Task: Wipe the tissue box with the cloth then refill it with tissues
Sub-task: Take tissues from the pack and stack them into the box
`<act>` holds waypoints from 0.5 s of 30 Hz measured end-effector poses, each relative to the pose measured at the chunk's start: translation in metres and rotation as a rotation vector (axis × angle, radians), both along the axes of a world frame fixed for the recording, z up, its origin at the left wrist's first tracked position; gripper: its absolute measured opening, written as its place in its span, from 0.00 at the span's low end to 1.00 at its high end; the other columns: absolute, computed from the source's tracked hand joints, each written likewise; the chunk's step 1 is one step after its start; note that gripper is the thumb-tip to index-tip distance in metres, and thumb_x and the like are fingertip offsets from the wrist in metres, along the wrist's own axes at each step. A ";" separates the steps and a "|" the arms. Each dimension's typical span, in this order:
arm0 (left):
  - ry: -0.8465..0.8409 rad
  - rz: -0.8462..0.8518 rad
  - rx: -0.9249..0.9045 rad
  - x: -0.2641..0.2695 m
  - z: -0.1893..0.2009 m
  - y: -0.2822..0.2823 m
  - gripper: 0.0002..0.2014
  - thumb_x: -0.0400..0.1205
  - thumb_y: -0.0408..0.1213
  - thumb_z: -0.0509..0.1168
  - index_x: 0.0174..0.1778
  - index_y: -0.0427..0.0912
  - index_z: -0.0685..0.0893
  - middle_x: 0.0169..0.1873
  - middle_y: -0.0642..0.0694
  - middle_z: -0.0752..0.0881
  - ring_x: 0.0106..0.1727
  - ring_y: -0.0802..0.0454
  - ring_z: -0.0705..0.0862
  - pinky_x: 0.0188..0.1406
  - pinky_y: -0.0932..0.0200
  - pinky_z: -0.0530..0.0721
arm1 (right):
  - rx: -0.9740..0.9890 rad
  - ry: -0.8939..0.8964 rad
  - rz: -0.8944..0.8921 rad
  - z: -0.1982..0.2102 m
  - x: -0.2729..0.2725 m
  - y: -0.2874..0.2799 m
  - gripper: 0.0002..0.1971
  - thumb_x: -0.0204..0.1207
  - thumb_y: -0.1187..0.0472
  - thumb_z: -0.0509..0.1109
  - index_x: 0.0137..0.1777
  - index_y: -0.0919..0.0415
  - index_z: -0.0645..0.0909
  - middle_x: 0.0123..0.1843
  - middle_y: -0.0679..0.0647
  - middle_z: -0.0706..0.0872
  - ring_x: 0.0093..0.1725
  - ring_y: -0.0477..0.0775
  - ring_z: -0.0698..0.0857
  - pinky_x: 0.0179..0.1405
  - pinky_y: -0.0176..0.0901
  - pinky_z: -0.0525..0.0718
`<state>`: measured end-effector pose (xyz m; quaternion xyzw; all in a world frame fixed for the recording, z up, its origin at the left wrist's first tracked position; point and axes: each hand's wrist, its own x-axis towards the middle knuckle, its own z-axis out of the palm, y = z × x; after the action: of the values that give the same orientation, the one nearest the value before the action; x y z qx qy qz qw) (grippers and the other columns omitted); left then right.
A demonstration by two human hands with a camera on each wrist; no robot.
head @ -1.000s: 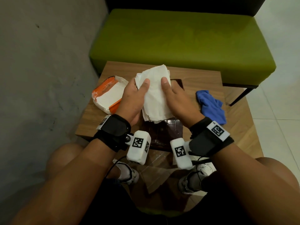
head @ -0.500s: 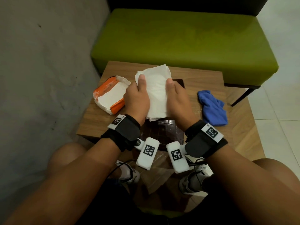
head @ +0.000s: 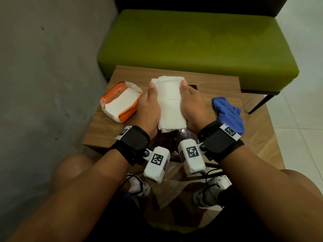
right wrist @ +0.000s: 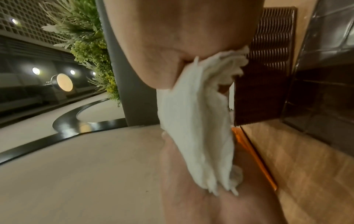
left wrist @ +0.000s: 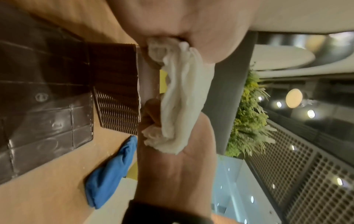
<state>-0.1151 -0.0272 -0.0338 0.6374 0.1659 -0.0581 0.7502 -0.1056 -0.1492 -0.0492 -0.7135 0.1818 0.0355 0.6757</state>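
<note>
Two hands [head: 150, 109] [head: 192, 105], soft white tissues [head: 170, 103]

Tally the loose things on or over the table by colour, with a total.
White: 1, the tissue stack, held between left hand and right hand
Orange and white: 1, the tissue pack
Blue: 1, the cloth
Dark brown: 1, the tissue box
Total: 4

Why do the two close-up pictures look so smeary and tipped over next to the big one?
Head view: dim but sharp, edges bowed by the wide lens. Left wrist view: turned sideways, the tissue stack soft and the blue cloth blurred. Right wrist view: also tilted, tissue edges smeared, background lamps glaring.
</note>
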 end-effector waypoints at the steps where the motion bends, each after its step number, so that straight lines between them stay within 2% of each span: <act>1: 0.035 -0.010 -0.027 0.000 0.000 0.000 0.23 0.97 0.55 0.55 0.59 0.43 0.90 0.52 0.42 0.97 0.55 0.42 0.97 0.56 0.42 0.96 | 0.006 -0.002 -0.010 -0.001 0.001 0.000 0.41 0.72 0.23 0.59 0.53 0.66 0.82 0.44 0.62 0.86 0.43 0.63 0.86 0.50 0.87 0.86; 2: 0.046 -0.016 0.010 0.000 0.001 0.002 0.22 0.97 0.54 0.55 0.54 0.45 0.90 0.47 0.45 0.96 0.50 0.45 0.96 0.53 0.45 0.95 | -0.030 -0.019 -0.026 0.003 0.001 0.000 0.41 0.74 0.23 0.58 0.52 0.67 0.83 0.45 0.66 0.89 0.44 0.68 0.90 0.51 0.85 0.87; 4: -0.013 0.016 0.289 0.004 0.000 0.010 0.20 0.96 0.52 0.58 0.46 0.44 0.84 0.37 0.50 0.89 0.40 0.51 0.88 0.46 0.50 0.86 | -0.206 -0.064 -0.063 0.022 -0.002 -0.001 0.37 0.87 0.31 0.54 0.48 0.68 0.83 0.46 0.69 0.91 0.48 0.73 0.90 0.54 0.74 0.89; 5: -0.061 0.068 0.433 0.006 -0.001 0.015 0.18 0.96 0.51 0.60 0.46 0.42 0.82 0.36 0.50 0.86 0.38 0.53 0.84 0.46 0.51 0.82 | -0.316 -0.090 -0.072 0.029 -0.003 -0.003 0.34 0.93 0.38 0.51 0.46 0.68 0.82 0.44 0.66 0.89 0.46 0.70 0.89 0.52 0.66 0.88; 7: -0.157 0.144 0.530 0.005 0.004 0.021 0.16 0.93 0.49 0.65 0.48 0.41 0.82 0.37 0.50 0.86 0.38 0.55 0.83 0.46 0.49 0.83 | -0.500 -0.158 -0.059 0.037 -0.005 -0.008 0.28 0.97 0.45 0.48 0.44 0.63 0.78 0.40 0.56 0.83 0.40 0.60 0.81 0.42 0.53 0.75; 9: -0.199 0.073 0.430 0.002 0.014 0.018 0.20 0.91 0.56 0.63 0.48 0.41 0.86 0.38 0.49 0.90 0.38 0.51 0.89 0.45 0.45 0.89 | -0.641 -0.211 0.004 0.040 -0.006 -0.006 0.25 0.97 0.46 0.48 0.49 0.61 0.78 0.41 0.52 0.80 0.39 0.57 0.77 0.40 0.46 0.63; 11: -0.136 -0.048 0.249 -0.004 0.027 0.010 0.26 0.94 0.59 0.59 0.55 0.38 0.90 0.41 0.48 0.93 0.39 0.53 0.93 0.41 0.50 0.92 | -0.748 -0.270 0.090 0.039 -0.007 0.002 0.25 0.96 0.44 0.49 0.55 0.61 0.80 0.42 0.53 0.83 0.41 0.60 0.80 0.41 0.48 0.66; 13: -0.003 -0.143 0.060 -0.006 0.034 0.005 0.29 0.95 0.60 0.55 0.63 0.38 0.92 0.46 0.45 0.96 0.43 0.55 0.96 0.40 0.57 0.93 | -0.776 -0.315 0.171 0.040 -0.010 0.011 0.22 0.95 0.42 0.50 0.54 0.58 0.77 0.42 0.57 0.86 0.41 0.63 0.81 0.40 0.52 0.69; 15: 0.079 -0.169 -0.128 -0.004 0.035 0.006 0.31 0.94 0.61 0.58 0.66 0.36 0.92 0.53 0.40 0.97 0.54 0.49 0.97 0.50 0.53 0.95 | -0.776 -0.323 0.248 0.046 -0.013 0.015 0.17 0.96 0.45 0.51 0.52 0.54 0.73 0.43 0.54 0.83 0.41 0.59 0.77 0.40 0.51 0.66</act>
<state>-0.1187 -0.0209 0.0009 0.5972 0.1373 -0.1567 0.7746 -0.1187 -0.1345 -0.0036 -0.9272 -0.0134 -0.0668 0.3682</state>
